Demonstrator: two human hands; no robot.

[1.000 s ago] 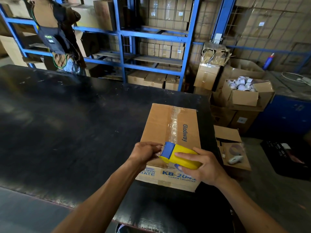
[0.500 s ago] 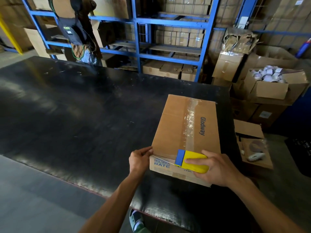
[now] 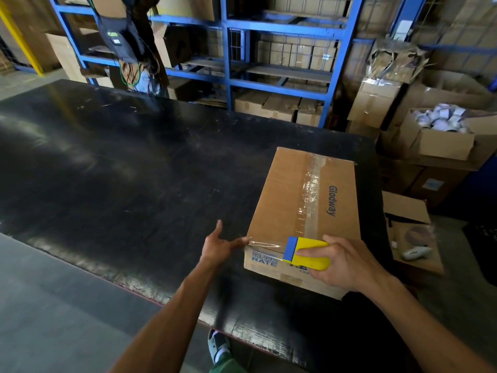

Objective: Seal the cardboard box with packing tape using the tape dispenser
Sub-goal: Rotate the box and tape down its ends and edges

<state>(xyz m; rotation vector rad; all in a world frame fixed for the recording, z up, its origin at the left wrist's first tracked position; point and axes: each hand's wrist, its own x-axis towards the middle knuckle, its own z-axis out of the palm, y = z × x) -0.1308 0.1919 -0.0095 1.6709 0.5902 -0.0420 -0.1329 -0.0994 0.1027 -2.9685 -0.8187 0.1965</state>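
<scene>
Dim room; daylight, seemingly from the far left, glares off the black table (image 3: pixel 113 168) beyond the left hand (image 3: pixel 216 247). Edges bend and blur.

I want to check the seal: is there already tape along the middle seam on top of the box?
Yes, a clear strip of tape runs along the middle of the cardboard box top.

This is a warehouse or packing area: tall blue steel shelving racks (image 3: pixel 228 76) hold rows of brown cardboard cartons (image 3: pixel 279 106), more open cartons (image 3: pixel 441 141) pile on the concrete floor (image 3: pixel 53 319), beside a wide, scuffed black packing surface (image 3: pixel 121 170).
</scene>
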